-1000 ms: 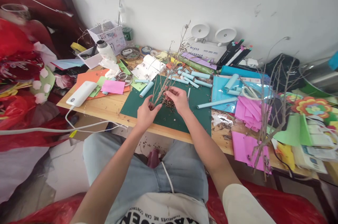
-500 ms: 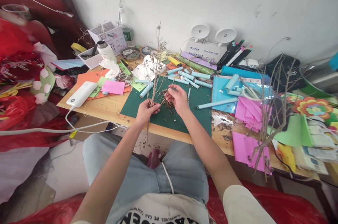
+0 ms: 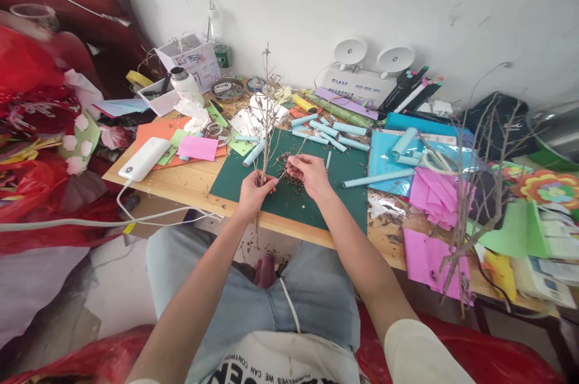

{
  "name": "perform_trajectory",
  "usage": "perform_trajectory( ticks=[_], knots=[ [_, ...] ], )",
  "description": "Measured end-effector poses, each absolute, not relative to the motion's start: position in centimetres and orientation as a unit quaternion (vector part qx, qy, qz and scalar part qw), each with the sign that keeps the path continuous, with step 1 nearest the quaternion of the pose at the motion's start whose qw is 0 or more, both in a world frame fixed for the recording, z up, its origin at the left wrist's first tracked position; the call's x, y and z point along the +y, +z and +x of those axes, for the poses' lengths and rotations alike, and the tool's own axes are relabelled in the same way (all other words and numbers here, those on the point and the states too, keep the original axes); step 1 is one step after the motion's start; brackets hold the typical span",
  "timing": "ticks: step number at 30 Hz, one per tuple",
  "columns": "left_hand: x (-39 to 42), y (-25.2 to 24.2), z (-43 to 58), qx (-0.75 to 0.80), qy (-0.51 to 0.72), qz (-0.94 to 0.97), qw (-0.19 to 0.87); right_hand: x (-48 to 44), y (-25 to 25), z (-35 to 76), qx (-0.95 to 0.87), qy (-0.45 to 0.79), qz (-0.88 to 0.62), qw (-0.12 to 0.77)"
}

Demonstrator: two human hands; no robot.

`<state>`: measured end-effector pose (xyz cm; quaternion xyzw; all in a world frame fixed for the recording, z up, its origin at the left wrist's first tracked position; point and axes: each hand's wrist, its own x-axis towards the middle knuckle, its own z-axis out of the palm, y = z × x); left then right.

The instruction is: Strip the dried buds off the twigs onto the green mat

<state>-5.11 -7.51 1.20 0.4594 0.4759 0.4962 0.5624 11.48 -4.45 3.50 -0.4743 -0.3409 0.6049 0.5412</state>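
Note:
My left hand (image 3: 257, 192) is closed around a dry, bare branch (image 3: 266, 131), which stands nearly upright over the front edge of the table. Its stem pokes out below my fist and its thin tips rise toward the wall. Fingers and thumb of my right hand (image 3: 308, 173) pinch a thin twig (image 3: 283, 175) that reaches across to my left fingers. Whether this twig is still joined to the branch I cannot tell. Beneath both hands lies a dark green cutting mat (image 3: 289, 212), with a heap of brown dry bits (image 3: 294, 184) partly behind my right hand.
Rolled light-blue paper tubes (image 3: 337, 128) lie behind the mat. More bare branches (image 3: 479, 209) lean at the right, by pink paper (image 3: 436, 257) and scissors (image 3: 436, 158). A white power bank (image 3: 145, 159), its cable hanging, and a bottle (image 3: 185, 85) are at left.
The fingers of my right hand have drawn closer together on the twig. The branch top leans slightly further left. The whole view has shifted a little.

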Motion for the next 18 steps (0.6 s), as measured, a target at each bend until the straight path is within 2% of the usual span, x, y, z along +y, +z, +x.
perform_trajectory(
  ticks=[7,12,18],
  knots=[
    [-7.6,1.0,-5.2,0.468,0.508,0.456,0.561,-4.5,3.5,11.7,-0.377,0.651,-0.481,0.451],
    [-7.6,0.9,-5.3,0.486,0.487,0.468,0.555,-3.5,3.8,13.4,-0.336,0.525,-0.533,0.572],
    [-7.8,1.2,-5.7,0.47,0.442,0.519,0.562,-2.6,3.9,15.1,-0.25,0.533,-0.497,0.637]
  ],
)
